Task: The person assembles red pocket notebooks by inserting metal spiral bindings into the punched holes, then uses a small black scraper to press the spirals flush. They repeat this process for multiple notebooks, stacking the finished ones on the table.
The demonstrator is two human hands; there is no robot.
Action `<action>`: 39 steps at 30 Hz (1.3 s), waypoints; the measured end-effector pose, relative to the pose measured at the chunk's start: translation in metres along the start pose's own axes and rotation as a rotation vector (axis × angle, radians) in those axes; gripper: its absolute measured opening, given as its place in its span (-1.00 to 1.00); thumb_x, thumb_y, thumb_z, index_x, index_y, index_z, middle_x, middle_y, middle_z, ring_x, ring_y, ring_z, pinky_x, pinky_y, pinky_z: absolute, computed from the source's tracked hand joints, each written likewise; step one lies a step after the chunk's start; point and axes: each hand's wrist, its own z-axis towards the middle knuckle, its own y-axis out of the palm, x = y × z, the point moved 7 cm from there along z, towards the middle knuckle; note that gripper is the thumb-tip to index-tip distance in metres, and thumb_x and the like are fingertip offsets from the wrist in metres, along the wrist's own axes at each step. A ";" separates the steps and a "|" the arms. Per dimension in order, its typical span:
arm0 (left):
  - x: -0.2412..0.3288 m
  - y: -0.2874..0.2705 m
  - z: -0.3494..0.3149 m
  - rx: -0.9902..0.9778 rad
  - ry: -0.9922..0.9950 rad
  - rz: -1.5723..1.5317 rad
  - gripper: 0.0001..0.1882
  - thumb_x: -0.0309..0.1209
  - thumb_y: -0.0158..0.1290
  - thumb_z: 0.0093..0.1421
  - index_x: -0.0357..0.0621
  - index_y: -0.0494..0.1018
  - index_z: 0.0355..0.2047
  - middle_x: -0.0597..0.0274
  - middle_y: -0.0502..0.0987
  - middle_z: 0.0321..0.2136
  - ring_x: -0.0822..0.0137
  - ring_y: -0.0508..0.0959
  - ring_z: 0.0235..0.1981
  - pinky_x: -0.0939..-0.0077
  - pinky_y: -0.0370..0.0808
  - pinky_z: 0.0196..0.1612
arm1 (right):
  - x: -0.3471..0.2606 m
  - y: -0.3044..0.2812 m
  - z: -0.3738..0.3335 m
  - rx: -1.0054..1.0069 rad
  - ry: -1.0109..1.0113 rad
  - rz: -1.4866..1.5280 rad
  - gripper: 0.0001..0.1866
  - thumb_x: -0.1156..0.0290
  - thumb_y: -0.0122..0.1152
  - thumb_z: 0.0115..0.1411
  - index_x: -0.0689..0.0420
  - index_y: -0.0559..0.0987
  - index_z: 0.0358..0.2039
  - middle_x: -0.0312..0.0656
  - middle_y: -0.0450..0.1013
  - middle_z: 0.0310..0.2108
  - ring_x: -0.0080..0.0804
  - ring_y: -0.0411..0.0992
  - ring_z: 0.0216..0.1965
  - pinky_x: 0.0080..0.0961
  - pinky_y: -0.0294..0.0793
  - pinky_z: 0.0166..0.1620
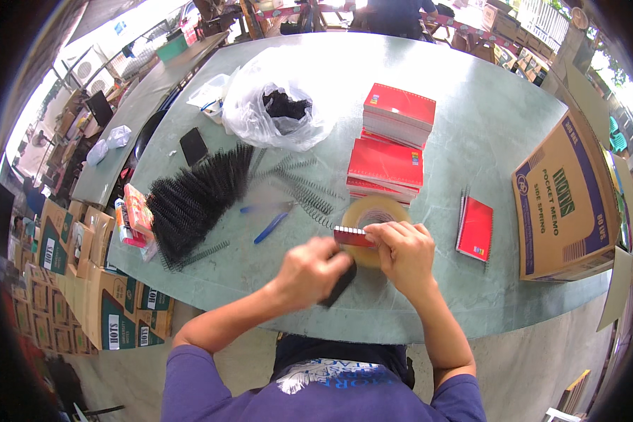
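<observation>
My right hand (404, 254) pinches the spine edge of a small red notebook (352, 237), held over a wide roll of clear tape (377, 209). A black spiral coil (314, 202) runs up to the notebook's left end; whether it passes through the holes I cannot tell. My left hand (312, 276) is just below and left of the notebook, its fingers bent and smeared by motion. A dark flat piece (340, 285) lies partly under that hand. Blue-handled pliers (270, 226) rest to the left.
Two stacks of red notebooks (385, 160) stand beyond the tape. Another red notebook (475, 225) lies right, beside a large cardboard box (566, 204). Piled black coils (197, 200) cover the table's left, near a plastic bag of black coils (281, 116) and a black pad (193, 146).
</observation>
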 end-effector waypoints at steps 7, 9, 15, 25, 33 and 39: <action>-0.012 -0.016 0.017 0.194 -0.076 -0.114 -0.76 -0.55 0.19 -0.07 -0.13 0.50 -0.32 0.15 0.45 -0.42 0.19 0.49 -0.38 0.36 0.46 -0.36 | 0.004 -0.006 -0.002 -0.062 0.103 0.074 -0.90 0.48 0.25 0.01 0.06 0.59 -0.40 -0.29 0.56 -0.43 -0.42 0.52 -0.38 -0.46 0.37 -0.29; 0.005 0.004 0.007 -0.019 -0.047 -0.190 -0.70 -0.64 0.20 -0.10 -0.16 0.51 -0.30 0.17 0.45 -0.42 0.23 0.48 -0.35 0.40 0.45 -0.36 | 0.022 -0.012 -0.002 -0.137 0.194 0.219 -0.90 0.53 0.27 0.01 0.12 0.59 -0.40 -0.24 0.58 -0.38 -0.43 0.54 -0.35 -0.49 0.42 -0.23; -0.003 -0.058 0.035 0.482 -0.142 -0.157 -0.70 -0.60 0.22 -0.08 -0.15 0.52 -0.27 0.14 0.43 -0.38 0.25 0.47 -0.43 0.46 0.44 -0.39 | 0.071 0.009 -0.029 -0.074 0.350 0.860 -0.91 0.59 0.30 0.03 0.31 0.59 -0.43 -0.08 0.58 -0.35 -0.51 0.51 -0.29 -0.57 0.49 -0.19; -0.001 -0.071 0.041 0.394 -0.166 -0.036 -0.67 -0.61 0.21 -0.12 -0.14 0.52 -0.27 0.13 0.42 -0.37 0.23 0.46 -0.34 0.49 0.43 -0.28 | 0.073 0.020 -0.023 0.121 0.466 1.084 -0.82 0.62 0.32 0.00 0.25 0.59 -0.33 -0.12 0.57 -0.33 -0.54 0.50 -0.32 -0.62 0.52 -0.25; -0.004 -0.056 0.047 0.470 -0.187 -0.059 -0.71 -0.62 0.19 -0.13 -0.11 0.51 -0.33 0.15 0.40 -0.42 0.19 0.45 -0.46 0.39 0.47 -0.35 | 0.079 0.029 -0.039 -0.014 0.504 1.009 -0.83 0.61 0.30 0.03 0.26 0.60 -0.31 -0.18 0.57 -0.33 -0.59 0.49 -0.30 -0.63 0.50 -0.21; 0.010 -0.033 0.043 0.303 -0.089 -0.070 -0.69 -0.60 0.22 -0.15 -0.12 0.52 -0.33 0.13 0.41 -0.40 0.22 0.46 -0.39 0.44 0.43 -0.46 | 0.076 0.029 -0.037 -0.049 0.486 1.054 -0.81 0.59 0.31 0.03 0.24 0.59 -0.30 -0.22 0.57 -0.35 -0.60 0.48 -0.30 -0.64 0.49 -0.21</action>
